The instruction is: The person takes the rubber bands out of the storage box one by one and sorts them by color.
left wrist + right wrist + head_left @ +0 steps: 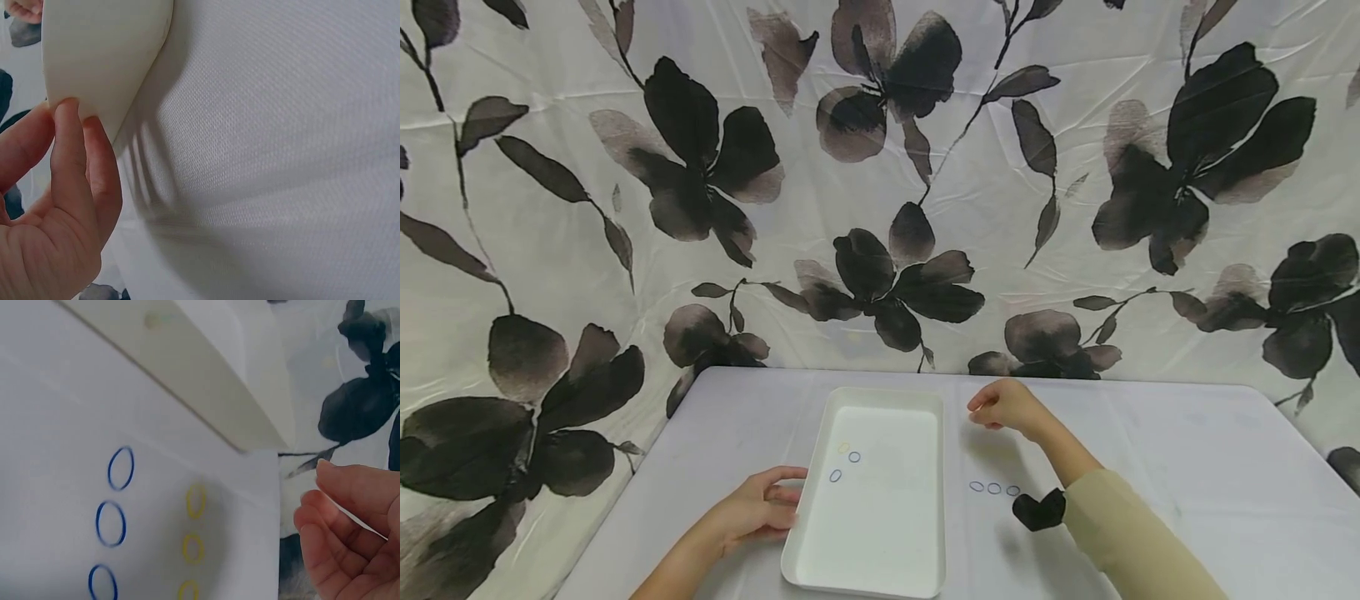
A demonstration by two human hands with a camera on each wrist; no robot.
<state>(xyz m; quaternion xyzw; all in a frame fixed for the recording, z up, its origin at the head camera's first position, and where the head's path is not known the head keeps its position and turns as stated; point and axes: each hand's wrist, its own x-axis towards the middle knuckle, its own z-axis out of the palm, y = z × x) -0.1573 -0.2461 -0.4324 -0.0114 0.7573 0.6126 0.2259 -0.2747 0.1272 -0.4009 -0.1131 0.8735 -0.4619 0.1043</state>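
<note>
A shallow white tray (887,533) lies on the table. Inside it are one thin yellow ring (843,448) and two thin blue rings (854,457). My left hand (756,510) touches the tray's left side with its fingertips, against the outer wall (103,56) in the left wrist view. To the tray's right, my right hand (1011,408) hovers above the table with loosely bent fingers; nothing shows between them. Three blue rings (994,488) form a row on the cloth. Beside them, in the right wrist view, runs a row of yellow rings (195,501), the lowest cut off.
A white cloth (1165,467) covers the table. Behind it hangs a white curtain with dark flowers (880,283). A black wrist-worn piece (1040,509) sits at the right sleeve's cuff. The tray's raised wall (206,394) stands close to the rows of rings.
</note>
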